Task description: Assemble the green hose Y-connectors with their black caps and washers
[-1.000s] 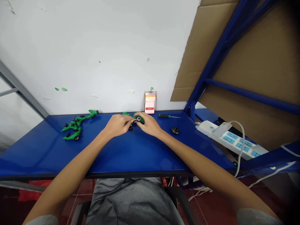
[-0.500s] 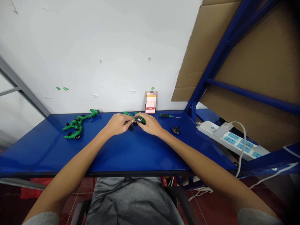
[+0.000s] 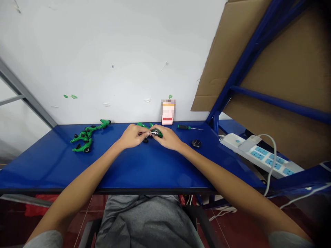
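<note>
Near the far side of the blue table, my two hands are close together over a green-and-black jointed part [image 3: 158, 133]. The fingers of my right hand [image 3: 167, 137] are closed around it, with its dark round end and pale ring facing me. My left hand [image 3: 132, 136] pinches a thin metal tool [image 3: 152, 132], whose tip reaches that ring; its exact kind is too small to make out. Behind the fingers, more green pieces [image 3: 141, 124] show, partly hidden. A small black round piece [image 3: 146, 140] is just below my left fingertips.
A linked green jointed assembly [image 3: 86, 136] lies at the left. A phone [image 3: 167, 117] leans on the wall. To the right are a green-and-black screwdriver [image 3: 184, 127], a black oval object [image 3: 196, 143] and a white power strip [image 3: 258, 153] with cables.
The whole view has shifted slightly. Both hands keep their hold, and the thin tool stays at the ring with little visible movement.
</note>
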A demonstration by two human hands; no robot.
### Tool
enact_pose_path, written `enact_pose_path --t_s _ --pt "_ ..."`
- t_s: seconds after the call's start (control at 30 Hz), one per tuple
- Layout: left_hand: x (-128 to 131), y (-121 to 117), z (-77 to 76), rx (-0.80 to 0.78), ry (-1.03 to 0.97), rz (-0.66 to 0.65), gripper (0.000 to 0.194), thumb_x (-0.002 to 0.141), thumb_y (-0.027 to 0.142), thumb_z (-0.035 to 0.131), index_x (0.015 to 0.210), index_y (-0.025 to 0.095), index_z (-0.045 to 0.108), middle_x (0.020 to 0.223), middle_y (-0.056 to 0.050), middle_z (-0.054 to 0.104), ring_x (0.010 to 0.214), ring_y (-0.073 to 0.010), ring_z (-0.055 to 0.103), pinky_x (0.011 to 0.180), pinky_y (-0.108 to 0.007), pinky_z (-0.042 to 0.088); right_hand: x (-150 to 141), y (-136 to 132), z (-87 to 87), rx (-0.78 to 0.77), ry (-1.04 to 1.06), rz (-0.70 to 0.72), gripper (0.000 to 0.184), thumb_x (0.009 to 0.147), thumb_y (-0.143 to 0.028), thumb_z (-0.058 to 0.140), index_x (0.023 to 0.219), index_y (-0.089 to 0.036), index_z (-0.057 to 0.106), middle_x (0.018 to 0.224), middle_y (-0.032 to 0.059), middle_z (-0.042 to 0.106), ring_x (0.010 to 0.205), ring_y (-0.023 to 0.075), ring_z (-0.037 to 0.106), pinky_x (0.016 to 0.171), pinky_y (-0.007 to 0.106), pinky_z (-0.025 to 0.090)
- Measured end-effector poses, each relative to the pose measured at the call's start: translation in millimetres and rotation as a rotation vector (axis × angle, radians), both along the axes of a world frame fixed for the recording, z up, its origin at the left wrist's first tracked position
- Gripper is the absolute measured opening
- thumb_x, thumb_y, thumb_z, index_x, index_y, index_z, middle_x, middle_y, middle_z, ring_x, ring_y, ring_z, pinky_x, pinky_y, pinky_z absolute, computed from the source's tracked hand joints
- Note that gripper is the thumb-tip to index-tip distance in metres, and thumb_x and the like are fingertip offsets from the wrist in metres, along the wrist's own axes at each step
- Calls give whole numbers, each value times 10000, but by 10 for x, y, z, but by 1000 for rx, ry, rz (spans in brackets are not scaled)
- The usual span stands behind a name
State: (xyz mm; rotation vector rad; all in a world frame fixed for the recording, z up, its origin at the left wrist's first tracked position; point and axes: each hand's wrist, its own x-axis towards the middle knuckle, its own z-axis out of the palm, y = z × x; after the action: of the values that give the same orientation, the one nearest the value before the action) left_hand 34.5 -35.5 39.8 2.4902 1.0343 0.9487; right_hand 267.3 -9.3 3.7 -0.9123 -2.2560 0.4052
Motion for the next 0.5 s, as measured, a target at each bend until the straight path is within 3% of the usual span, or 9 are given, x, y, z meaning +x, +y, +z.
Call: enact_pose_path --t_s 0.17,0.5 --pt "16 37 -59 -66 -92 36 333 990 375 613 932 151 852 612 0 664 547 -125 534 583 -246 395 19 37 25 -59 40 17 202 944 -219 601 1117 -274 689 1112 16 793 976 247 732 860 360 497" --pt "57 93 -130 -214 -287 -22 374 969 438 641 957 125 846 607 -5 622 549 -123 525 588 -247 419 9 82 57 -108 142 52 221 928 -236 611 1131 -251 696 1069 28 793 961 244 727 882 365 516"
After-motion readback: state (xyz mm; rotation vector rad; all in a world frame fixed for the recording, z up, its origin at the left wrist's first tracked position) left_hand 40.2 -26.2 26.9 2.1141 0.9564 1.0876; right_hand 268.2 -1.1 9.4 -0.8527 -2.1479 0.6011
